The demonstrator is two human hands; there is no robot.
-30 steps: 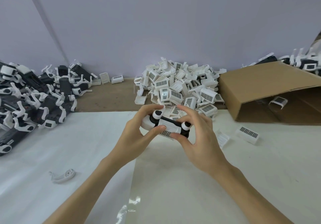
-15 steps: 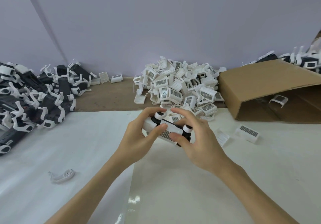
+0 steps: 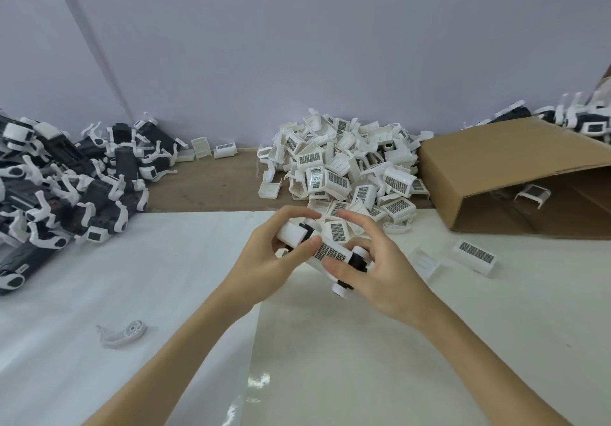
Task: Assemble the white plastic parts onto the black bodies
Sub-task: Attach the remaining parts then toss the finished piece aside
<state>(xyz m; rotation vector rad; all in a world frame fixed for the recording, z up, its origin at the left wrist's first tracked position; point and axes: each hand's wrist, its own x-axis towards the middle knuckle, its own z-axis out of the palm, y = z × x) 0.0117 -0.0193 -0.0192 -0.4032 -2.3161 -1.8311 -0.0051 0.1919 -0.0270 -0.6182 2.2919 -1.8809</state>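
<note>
My left hand and right hand both grip one black body, fingers clamped around its white part, above the bench middle.

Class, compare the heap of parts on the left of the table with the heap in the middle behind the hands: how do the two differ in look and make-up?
1. The left heap mixes black bodies with white pieces; the middle heap is almost all white.
2. The left heap's pieces are long, with curved white arms; the middle heap's are short boxy shells with dark grilles.
3. The left heap runs off the picture's edge; the middle heap shows whole.
Both lie loose against the wall.
</note>
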